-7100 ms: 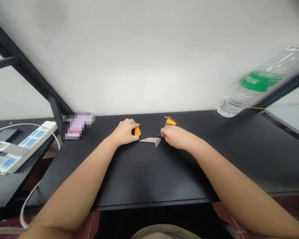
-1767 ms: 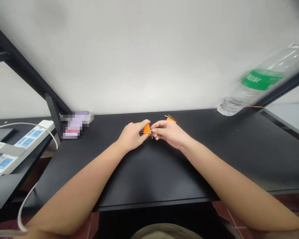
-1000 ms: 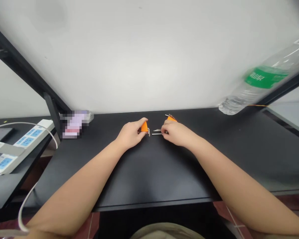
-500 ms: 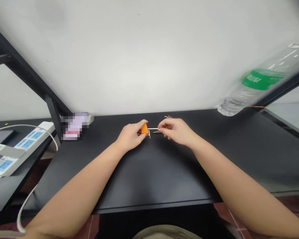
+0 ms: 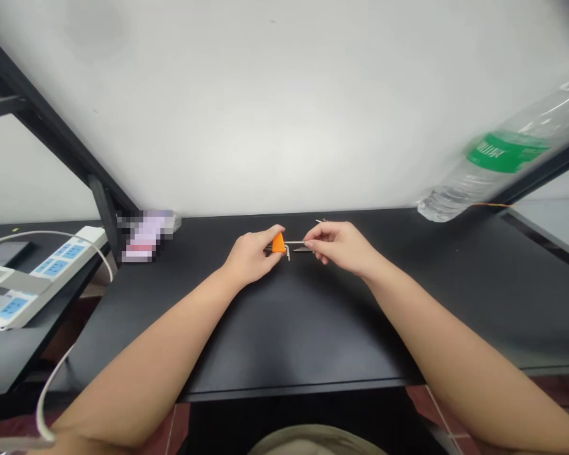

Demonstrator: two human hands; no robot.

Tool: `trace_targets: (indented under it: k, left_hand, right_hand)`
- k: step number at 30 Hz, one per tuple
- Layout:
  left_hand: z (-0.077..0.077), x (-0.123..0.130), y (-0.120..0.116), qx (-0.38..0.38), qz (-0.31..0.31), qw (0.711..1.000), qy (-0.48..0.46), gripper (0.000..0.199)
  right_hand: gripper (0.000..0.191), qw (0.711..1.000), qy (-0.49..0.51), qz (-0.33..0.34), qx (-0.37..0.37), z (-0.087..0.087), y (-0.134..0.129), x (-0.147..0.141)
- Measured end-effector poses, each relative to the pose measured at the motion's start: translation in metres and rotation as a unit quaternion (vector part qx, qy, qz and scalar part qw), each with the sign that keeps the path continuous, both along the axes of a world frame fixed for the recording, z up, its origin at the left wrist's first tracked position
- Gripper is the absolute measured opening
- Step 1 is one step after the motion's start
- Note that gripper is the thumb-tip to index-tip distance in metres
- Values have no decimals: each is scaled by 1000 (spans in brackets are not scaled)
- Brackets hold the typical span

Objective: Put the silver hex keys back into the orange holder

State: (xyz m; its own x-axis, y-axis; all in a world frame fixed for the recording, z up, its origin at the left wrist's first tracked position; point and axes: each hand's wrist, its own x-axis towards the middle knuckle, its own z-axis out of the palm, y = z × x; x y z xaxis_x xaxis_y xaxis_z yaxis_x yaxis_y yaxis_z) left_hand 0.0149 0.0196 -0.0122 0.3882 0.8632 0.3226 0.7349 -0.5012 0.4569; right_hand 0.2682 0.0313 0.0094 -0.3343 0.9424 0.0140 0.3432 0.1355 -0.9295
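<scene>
Between the thumb and fingers of my left hand [image 5: 251, 256] is a small orange holder [image 5: 278, 243]. A short bent metal key [image 5: 288, 253] sticks out at its right side. My right hand [image 5: 336, 243] pinches the right end of a thin metal rod [image 5: 294, 242], whose left end meets the orange holder. Just below the rod, another thin metal piece [image 5: 302, 249] lies on the black table [image 5: 294, 328], partly behind my right fingers. The tip of one more metal piece [image 5: 318, 221] shows behind my right hand.
A large clear bottle with a green label [image 5: 507, 151] stands at the back right by the wall. At the back left lies a blurred pinkish package [image 5: 145, 237]. A white power strip [image 5: 52, 272] with a cable is farther left, beside a black metal frame [image 5: 52, 126].
The view has shifted slightly. Both hands keep their grips, and the rod still spans from the orange holder to my right fingertips.
</scene>
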Motion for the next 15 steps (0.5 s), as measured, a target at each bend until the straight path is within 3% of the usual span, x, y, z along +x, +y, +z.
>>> trace_targets:
  k: [9,15]
  left_hand:
    - [0,0,0,-4,-5,1000,-13,39]
    - [-1,0,-1,9,-13,1000,-3,41]
  right_hand:
    - [21,999,24,-9,-23,-3,2,1]
    - [20,990,85,31,-108,-4,6,5]
